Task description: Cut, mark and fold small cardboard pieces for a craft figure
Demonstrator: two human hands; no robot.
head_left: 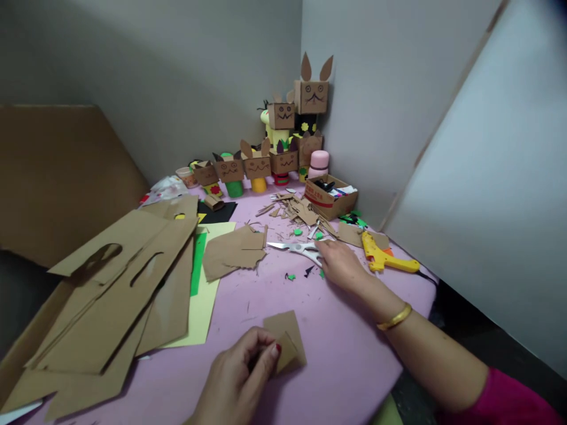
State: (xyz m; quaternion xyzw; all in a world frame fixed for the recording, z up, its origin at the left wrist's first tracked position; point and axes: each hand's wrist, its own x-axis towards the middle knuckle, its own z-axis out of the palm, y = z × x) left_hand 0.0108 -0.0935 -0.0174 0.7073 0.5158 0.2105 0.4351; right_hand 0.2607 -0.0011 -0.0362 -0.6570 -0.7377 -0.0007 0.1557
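Note:
My left hand (241, 369) is at the near edge of the pink table (336, 342), its fingers pinched on a small folded piece of brown cardboard (287, 339). My right hand (343, 265) reaches across the table and rests on the handles of a pair of metal scissors (295, 248), whose blades point left and lie flat. A gold bangle (395, 317) sits on the right wrist. A torn brown cardboard scrap (234, 254) lies just left of the scissor tips.
Large brown cardboard sheets (119, 295) with cut-out slots overlap yellow and green paper (204, 295) at the left. A yellow glue gun (383, 257) lies right of my hand. Cardboard scraps (296, 212), a small open box (330, 198) and several cardboard animal figures (283, 153) stand in the back corner.

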